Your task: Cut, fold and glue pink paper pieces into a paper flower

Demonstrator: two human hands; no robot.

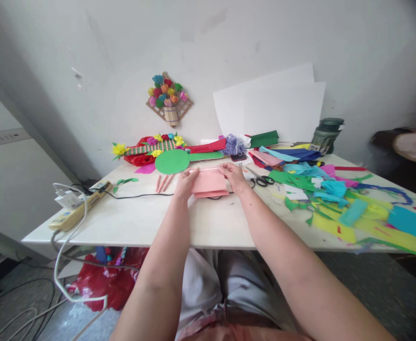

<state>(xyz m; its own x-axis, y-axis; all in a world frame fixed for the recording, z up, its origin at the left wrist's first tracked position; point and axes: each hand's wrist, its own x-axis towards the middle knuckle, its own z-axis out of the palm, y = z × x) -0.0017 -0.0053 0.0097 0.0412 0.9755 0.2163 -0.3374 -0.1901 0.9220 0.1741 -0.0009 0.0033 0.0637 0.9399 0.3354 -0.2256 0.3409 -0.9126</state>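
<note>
Here, near the middle of the frame, both hands pinch a folded sheet of pink paper point(208, 183) that lies on the white table point(147, 222). The left hand point(186, 182) closes its fingers on the sheet's left edge; the right hand point(233, 176) grips the upper right corner, thumb and fingers narrow on the paper.

To fold it well, I would judge that the edges should be lined up squarely first and one hand kept pressing the sheet flat to the table while the other runs along the crease, since thin paper slips and skews easily.

Just right of the right hand lie black-handled scissors point(262, 179), clear of the sheet. Behind the paper sits a green paper circle point(172, 161), and three pink paper sticks point(163, 183) lie left of the left hand. Coloured paper scraps point(339, 199) crowd the right of the frame.
</note>
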